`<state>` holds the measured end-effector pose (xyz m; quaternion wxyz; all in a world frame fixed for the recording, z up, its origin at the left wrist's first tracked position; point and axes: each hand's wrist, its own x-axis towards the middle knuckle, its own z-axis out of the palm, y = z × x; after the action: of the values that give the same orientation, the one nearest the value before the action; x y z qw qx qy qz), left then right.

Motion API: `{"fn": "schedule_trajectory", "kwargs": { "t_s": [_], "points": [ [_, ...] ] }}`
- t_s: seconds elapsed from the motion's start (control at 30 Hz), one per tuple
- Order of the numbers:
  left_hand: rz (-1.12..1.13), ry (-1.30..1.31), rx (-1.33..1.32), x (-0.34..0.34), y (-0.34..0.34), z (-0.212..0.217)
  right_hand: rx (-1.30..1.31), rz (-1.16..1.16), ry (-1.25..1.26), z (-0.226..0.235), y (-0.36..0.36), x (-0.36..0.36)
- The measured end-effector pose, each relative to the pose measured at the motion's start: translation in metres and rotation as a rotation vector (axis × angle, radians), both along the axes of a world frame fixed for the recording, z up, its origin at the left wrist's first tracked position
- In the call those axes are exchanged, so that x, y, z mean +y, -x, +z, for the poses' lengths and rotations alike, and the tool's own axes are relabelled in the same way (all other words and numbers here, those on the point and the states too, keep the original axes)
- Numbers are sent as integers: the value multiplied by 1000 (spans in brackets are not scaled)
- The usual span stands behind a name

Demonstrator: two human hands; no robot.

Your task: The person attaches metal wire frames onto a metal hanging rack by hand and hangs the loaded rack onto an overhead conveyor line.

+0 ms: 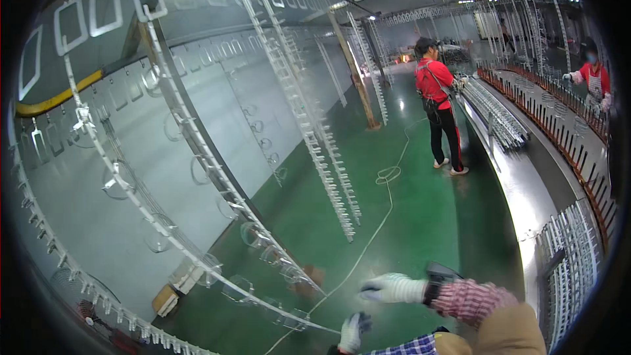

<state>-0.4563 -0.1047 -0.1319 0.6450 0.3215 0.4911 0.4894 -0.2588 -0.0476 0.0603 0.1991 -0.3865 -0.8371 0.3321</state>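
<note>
Two gloved hands, left hand [353, 332] half cut off, right hand [392, 288] blurred

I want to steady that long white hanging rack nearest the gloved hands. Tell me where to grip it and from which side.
Grip the white rack on a bare stretch of its central bar, between the hook pairs, coming from the right, where the right hand and left hand already are. The bar looks thin and slanted, and hooks with ring parts stick out sideways, so they could snag gloves.

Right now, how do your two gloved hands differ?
The right hand reaches out flat to the left, higher in view; the left hand sits lower, nearer the body, by the hanging rack. The right sleeve is red check, the left blue. Both wear white work gloves.
</note>
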Motion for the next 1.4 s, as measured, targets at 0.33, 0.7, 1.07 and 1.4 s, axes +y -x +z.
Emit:
{"fn": "schedule_trajectory", "kwargs": {
  "t_s": [0.33,0.7,1.07,1.4],
  "points": [
    [224,-465,231,274,-66,82,102,-566,447,-88,-108,-18],
    [599,-623,298,550,18,130,649,-1040,481,-150,-110,46],
    [649,-728,427,633,58,83,221,-1310,456,-104,-112,89],
    [-431,-904,114,506,-141,146,788,-1086,91,44,-164,135]
  ]
}}
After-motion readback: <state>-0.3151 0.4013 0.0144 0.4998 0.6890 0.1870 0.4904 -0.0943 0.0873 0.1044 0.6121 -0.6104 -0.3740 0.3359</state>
